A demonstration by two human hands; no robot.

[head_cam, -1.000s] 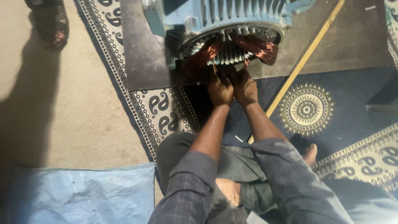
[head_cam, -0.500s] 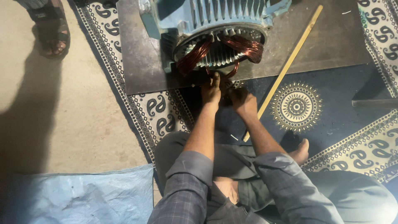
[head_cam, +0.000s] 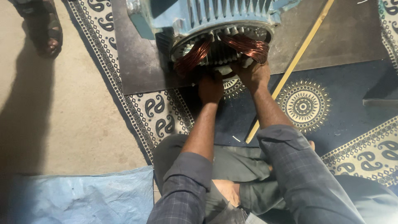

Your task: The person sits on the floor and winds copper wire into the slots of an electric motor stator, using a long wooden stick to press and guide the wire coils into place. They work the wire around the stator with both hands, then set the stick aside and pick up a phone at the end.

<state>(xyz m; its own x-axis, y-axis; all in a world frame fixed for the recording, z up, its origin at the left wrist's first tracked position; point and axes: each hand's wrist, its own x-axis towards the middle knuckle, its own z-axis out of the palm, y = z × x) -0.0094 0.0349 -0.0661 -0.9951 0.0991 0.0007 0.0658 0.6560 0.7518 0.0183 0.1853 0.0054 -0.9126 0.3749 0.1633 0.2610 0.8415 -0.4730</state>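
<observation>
The left hand [head_cam: 210, 88] is reaching up to the lower edge of the motor's [head_cam: 215, 18] open end, its fingers curled in under the stator rim, just below the left bundle of copper coil [head_cam: 191, 57]; whether those fingers are clamped on anything cannot be told, since their tips are lying in shadow. The right hand [head_cam: 253, 74] is sitting just beside it, a little higher, its fingers bent and pressing against the bottom of the right coil bundle [head_cam: 248, 45], where the wire is hanging out of the slots. The two hands are working close together but not touching one another. Both forearms are stretching forward out of rolled-up checked sleeves [head_cam: 304, 174], and the person is sitting cross-legged on the ground, with a bare foot [head_cam: 226, 193] showing between the knees. The motor, a blue-grey ribbed housing lying on its side, is resting on a dark metal plate [head_cam: 137, 62] at the top of the view, its open face turned toward the person. A long wooden stick [head_cam: 290, 68] is lying slantwise to the right of the right hand, running from the plate down onto a dark blue patterned rug [head_cam: 304, 103]. Farther out, to the left, bare concrete floor [head_cam: 62, 116] is showing, a blue tarp [head_cam: 83, 197] is spreading at the lower left, and another person's sandalled foot [head_cam: 43, 31] is standing at the upper left corner.
</observation>
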